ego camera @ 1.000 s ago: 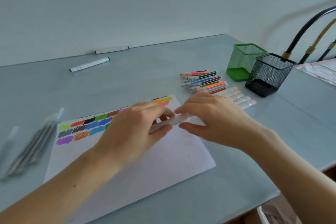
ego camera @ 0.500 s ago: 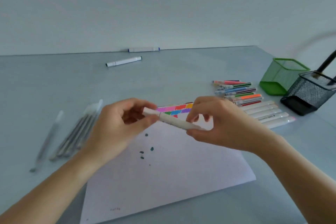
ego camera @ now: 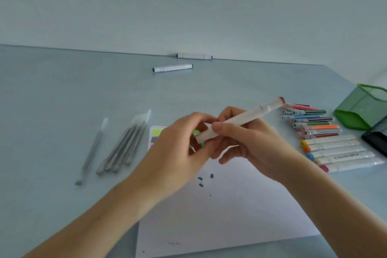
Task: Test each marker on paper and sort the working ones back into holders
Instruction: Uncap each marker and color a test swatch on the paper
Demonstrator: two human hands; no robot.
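Both hands are raised over the paper [ego camera: 219, 211], working one white marker [ego camera: 240, 119]. The right hand [ego camera: 247, 142] grips the barrel, thumb on top and fingers curled under. The left hand [ego camera: 178, 148] is curled at the marker's near end, fingertips pinching there, though blur hides whether it is pulling a cap.

Change: a second ago the marker lay low and roughly level between the hands, close to the sheet. Now it is lifted and tilted, its red-tipped far end pointing up and away to the right, and the view has swung so the colour swatches [ego camera: 156, 135] are mostly hidden behind the left hand. This is probably uncapping or recapping, with no stroke being made yet.

Three small teal dots [ego camera: 201, 179] sit on the paper just under the hands. Right of the right hand, on the bench [ego camera: 62, 111], are a row of white markers [ego camera: 339, 153] and beyond them thin coloured pens [ego camera: 310, 121]. Further right are the green holder [ego camera: 362, 109] and the black holder [ego camera: 377, 138], partly cut off. Left of the left hand lies a grey bundle [ego camera: 123, 148], too blurred to identify. Two more white markers [ego camera: 172, 68] lie well beyond the hands near the wall.
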